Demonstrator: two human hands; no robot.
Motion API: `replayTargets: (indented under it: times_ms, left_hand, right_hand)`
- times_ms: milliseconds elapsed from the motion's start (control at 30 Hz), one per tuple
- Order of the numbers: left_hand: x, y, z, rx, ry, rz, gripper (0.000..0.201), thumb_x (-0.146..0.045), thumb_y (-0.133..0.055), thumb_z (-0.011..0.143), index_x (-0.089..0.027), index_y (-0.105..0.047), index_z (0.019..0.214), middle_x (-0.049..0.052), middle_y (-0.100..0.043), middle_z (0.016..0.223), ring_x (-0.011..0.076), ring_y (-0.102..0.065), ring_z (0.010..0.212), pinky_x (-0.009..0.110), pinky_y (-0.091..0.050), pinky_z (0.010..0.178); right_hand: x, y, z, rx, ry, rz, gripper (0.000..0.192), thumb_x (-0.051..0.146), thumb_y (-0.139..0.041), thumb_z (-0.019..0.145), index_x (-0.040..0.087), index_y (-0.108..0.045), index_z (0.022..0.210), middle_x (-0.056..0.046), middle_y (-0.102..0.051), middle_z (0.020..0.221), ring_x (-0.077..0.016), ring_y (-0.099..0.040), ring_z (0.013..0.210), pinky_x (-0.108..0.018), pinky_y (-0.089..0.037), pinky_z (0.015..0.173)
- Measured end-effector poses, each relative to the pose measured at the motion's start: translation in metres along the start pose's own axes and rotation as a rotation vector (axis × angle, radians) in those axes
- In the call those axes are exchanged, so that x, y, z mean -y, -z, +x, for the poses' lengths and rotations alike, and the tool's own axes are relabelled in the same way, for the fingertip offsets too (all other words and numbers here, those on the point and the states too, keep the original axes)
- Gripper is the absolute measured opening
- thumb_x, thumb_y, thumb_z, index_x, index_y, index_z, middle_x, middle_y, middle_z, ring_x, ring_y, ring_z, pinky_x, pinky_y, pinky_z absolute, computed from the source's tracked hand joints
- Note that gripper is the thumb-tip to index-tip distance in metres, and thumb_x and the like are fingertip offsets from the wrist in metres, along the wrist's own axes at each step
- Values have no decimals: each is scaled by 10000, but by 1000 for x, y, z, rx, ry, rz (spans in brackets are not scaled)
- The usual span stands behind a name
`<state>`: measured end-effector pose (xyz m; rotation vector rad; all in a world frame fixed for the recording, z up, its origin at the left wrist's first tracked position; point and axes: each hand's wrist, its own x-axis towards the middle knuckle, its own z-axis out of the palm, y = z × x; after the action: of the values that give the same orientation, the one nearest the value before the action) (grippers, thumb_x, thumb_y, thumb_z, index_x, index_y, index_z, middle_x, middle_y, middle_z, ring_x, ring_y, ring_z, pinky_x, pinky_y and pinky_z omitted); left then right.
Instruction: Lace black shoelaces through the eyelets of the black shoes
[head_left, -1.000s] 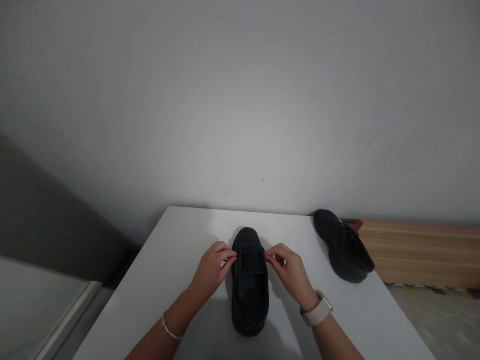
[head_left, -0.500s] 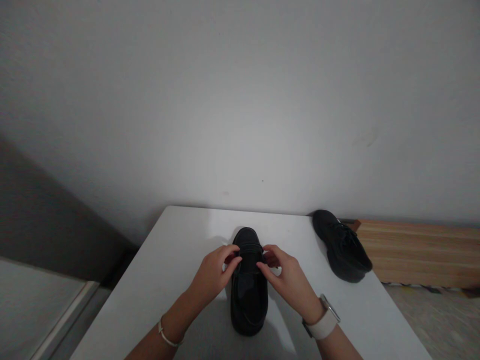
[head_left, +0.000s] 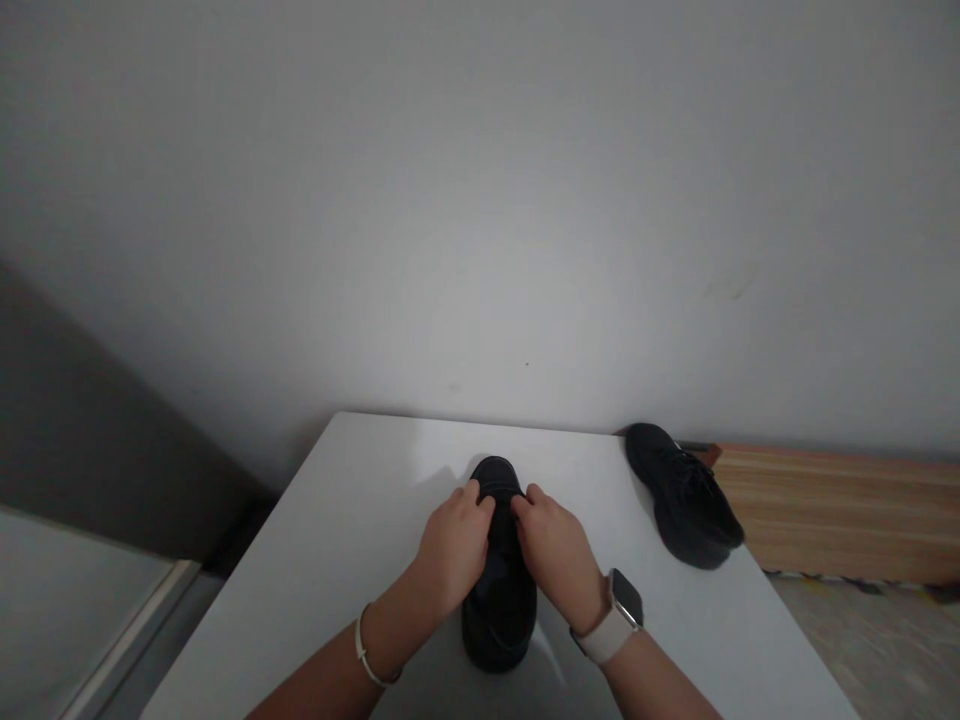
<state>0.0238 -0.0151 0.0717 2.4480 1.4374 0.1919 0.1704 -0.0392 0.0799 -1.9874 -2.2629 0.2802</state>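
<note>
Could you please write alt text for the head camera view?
Both hands, left hand and right hand, rest fingertips together on the top of a black shoe on a white table. A second black shoe sits at the table's right edge.

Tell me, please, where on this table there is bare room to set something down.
The table is bare left of the left hand, out to its left edge, and along the back by the wall. A narrower bare strip lies between the right hand and the far shoe. The middle, around the near shoe, is crowded.

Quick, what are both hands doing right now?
Left hand: fingers curled, touching the black shoe.
Right hand: the same; any real grip cannot be told.
</note>
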Motion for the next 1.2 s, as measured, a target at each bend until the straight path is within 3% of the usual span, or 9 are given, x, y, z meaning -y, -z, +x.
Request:
replayTargets:
  times_ms: [267, 367, 533, 600, 700, 833, 933, 1067, 1200]
  left_hand:
    - [-5, 19, -4, -34, -17, -80, 194, -71, -507, 922, -178, -668, 934, 98, -681, 1056, 264, -637, 1036, 387, -513, 926]
    - [-1, 47, -20, -75, -102, -308, 173, -170, -479, 982, -225, -644, 973, 21, -718, 969, 182, -676, 929, 274, -536, 845]
    - [14, 90, -56, -456, -130, -1015, 122, -298, -573, 952, -233, -654, 888, 26, -726, 846, 220, -710, 864, 370, -577, 843]
    - [22, 95, -62, -591, -112, -1072, 76, -271, -607, 936, -226, -629, 878, 15, -695, 798, 198, -689, 795, 351, -575, 798]
    - [32, 89, -57, -657, -58, -1014, 80, -266, -580, 943, -219, -582, 878, -27, -601, 712, 134, -581, 646, 247, -496, 620]
    - [40, 73, -39, -503, 51, -685, 183, -333, -548, 937, -207, -598, 814, -49, -487, 636, 123, -461, 574, 235, -367, 534]
    - [48, 56, -23, -299, 23, -477, 220, -352, -546, 927, -197, -682, 851, -10, -596, 692, 156, -527, 636, 266, -405, 601]
    - [56, 26, -5, -165, -22, -444, 255, -311, -529, 929, -186, -749, 965, 71, -731, 900, 209, -641, 801, 327, -482, 776]
    - [56, 4, 4, -110, -56, -468, 253, -281, -549, 914, -181, -769, 989, 89, -749, 929, 221, -670, 853, 326, -500, 803]
  right_hand:
    - [-2, 6, -3, -87, 56, 79, 221, 55, -467, 950, 181, -647, 940, -113, -648, 1040, -254, -622, 961, -370, -513, 838]
    - [-5, 21, -10, -155, 128, 427, 161, 117, -454, 985, 208, -575, 931, -63, -662, 943, -207, -629, 903, -333, -515, 828]
    - [-7, 63, -33, -380, 237, 1243, 118, 326, -460, 1032, 251, -523, 967, -1, -628, 775, -187, -654, 781, -341, -533, 759]
    - [-10, 74, -38, -510, 232, 1351, 98, 336, -518, 1011, 256, -541, 960, 22, -570, 729, -159, -599, 694, -300, -501, 674]
    - [-20, 73, -33, -605, 135, 1356, 110, 346, -578, 975, 250, -538, 937, 43, -507, 696, -112, -461, 562, -231, -383, 516]
    - [-43, 45, -14, -481, -39, 1044, 161, 391, -559, 944, 233, -535, 925, 24, -535, 724, -120, -493, 579, -234, -399, 510]
    - [-57, 17, -2, -311, -79, 795, 213, 402, -540, 914, 202, -612, 913, -42, -654, 819, -183, -626, 730, -305, -507, 663]
    - [-61, -14, 7, -211, -85, 741, 226, 342, -570, 861, 173, -701, 936, -107, -751, 924, -255, -699, 873, -396, -545, 793]
    - [-54, -27, 10, -154, -44, 744, 237, 305, -536, 869, 171, -718, 938, -102, -762, 927, -236, -711, 848, -374, -557, 768]
